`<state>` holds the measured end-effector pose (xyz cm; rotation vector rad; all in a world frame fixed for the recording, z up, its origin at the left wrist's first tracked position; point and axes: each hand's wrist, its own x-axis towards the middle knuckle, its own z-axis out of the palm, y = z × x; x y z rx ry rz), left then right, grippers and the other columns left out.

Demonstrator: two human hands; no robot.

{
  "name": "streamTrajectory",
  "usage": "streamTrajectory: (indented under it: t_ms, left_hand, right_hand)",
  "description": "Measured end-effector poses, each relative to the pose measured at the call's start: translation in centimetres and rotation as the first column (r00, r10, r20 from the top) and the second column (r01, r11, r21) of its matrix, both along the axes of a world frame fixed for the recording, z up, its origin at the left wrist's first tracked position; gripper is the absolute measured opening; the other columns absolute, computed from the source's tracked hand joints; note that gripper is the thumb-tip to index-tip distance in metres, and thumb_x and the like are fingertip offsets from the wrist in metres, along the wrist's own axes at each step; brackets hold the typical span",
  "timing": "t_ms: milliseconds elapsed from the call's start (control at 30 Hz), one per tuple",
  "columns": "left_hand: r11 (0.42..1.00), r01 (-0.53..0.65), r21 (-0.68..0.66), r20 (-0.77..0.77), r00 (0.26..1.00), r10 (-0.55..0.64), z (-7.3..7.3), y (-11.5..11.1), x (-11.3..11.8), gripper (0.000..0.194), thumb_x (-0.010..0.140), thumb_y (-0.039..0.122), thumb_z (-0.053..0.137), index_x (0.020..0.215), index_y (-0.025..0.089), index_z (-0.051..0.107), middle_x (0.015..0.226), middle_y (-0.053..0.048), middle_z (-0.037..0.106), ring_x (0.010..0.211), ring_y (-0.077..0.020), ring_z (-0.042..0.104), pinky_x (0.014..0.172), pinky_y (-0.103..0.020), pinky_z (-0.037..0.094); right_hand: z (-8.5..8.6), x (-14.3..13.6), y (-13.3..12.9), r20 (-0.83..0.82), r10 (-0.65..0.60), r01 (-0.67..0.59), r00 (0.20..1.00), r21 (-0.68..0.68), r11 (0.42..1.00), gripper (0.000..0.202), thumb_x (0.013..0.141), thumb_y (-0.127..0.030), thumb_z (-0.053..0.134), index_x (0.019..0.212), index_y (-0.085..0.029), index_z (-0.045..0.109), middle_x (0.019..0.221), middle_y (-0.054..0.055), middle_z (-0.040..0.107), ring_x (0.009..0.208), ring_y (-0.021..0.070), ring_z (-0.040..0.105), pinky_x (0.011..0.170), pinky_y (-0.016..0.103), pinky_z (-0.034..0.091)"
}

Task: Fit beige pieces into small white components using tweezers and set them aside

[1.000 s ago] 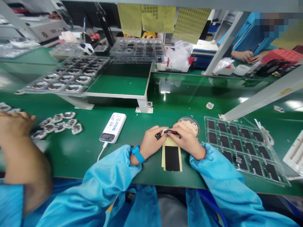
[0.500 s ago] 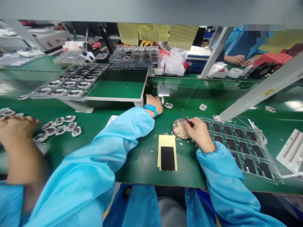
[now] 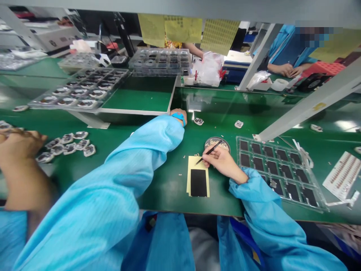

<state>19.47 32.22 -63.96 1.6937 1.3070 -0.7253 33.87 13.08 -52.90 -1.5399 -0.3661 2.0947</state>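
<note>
The green workbench [image 3: 158,188] ran across the whole view, with a raised shelf [image 3: 141,101] behind it carrying clear blister trays [image 3: 81,88] of small round parts, set back where they stayed out of the working area. A compartment tray [image 3: 278,169] of black rectangular pads lay flat just right of the person's right hand, within easy reach. A co-worker's bare forearm [image 3: 21,162] rested at the far left beside a loose cluster of small parts [image 3: 67,145].

The yellow backing sheet [image 3: 198,176], bearing one black rectangular pad [image 3: 198,182], lay flat on the bench directly before the person, its long axis running away from the body. A round dish [image 3: 217,143] of pale small pieces stood just beyond the sheet's far right corner.

The left hand [image 3: 180,113] was stretched forward to the shelf edge, a blue wristband on it; its fingers were hidden, so their state could not be told. A small part [image 3: 199,121] lay just right of it.

The right hand [image 3: 221,162] held the tweezers [image 3: 208,152] pen-fashion, fingers pinched together on the shaft. The tweezers lay on a diagonal, tail up-right over the dish, tip down-left resting at the sheet's upper edge; whether the tip carried anything was too small to tell.
</note>
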Motion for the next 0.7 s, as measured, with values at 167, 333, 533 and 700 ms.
streamTrajectory:
  t_ms: [167,333,533,700]
  left_hand:
    - [0.996,0.088,0.002,0.156,0.984,-0.088,5.4,-3.3,-2.0,0.047,0.072,0.031,0.075,0.113,0.009,0.07,0.114,-0.017,0.06,0.101,-0.0304,0.064,0.091,-0.038,0.05]
    - [0.983,0.093,-0.159,0.511,0.859,0.001,11.2,-9.2,-6.7,0.051,0.078,0.029,0.068,0.128,0.024,0.063,0.114,-0.007,0.059,0.095,-0.0209,0.063,0.088,-0.03,0.05]
    - [0.972,0.029,-0.234,0.593,0.797,0.119,11.3,-12.6,-9.4,0.057,0.084,0.024,0.064,0.139,0.024,0.052,0.12,-0.007,0.056,0.107,-0.0203,0.057,0.093,-0.03,0.047]
    - [0.966,-0.007,-0.258,0.571,0.806,0.158,11.2,-12.9,-9.2,0.051,0.084,0.026,0.064,0.134,0.021,0.056,0.12,-0.009,0.057,0.108,-0.0227,0.057,0.095,-0.034,0.047]
  right_hand:
    - [0.0,-2.2,-2.1,0.041,0.057,-0.06,0.998,0.07,0.996,0.028,0.086,-0.043,0.068,0.094,-0.018,0.058,0.081,0.002,0.063,0.071,0.014,0.065,0.068,0.029,0.058]
    - [0.1,-2.6,-2.8,0.158,0.127,-0.15,0.979,0.146,0.978,0.022,0.09,-0.038,0.064,0.099,-0.019,0.058,0.087,0.004,0.063,0.075,0.0151,0.064,0.07,0.03,0.057]
    - [0.4,-2.5,-2.6,0.171,0.138,-0.164,0.976,0.145,0.976,0.019,0.091,-0.036,0.064,0.097,-0.019,0.058,0.086,0.004,0.064,0.072,0.0152,0.064,0.068,0.03,0.056]
    - [0.5,-2.5,-2.3,0.104,0.085,-0.093,0.991,0.071,0.993,0.021,0.09,-0.039,0.065,0.094,-0.019,0.058,0.084,0.003,0.066,0.072,0.0153,0.067,0.067,0.03,0.058]
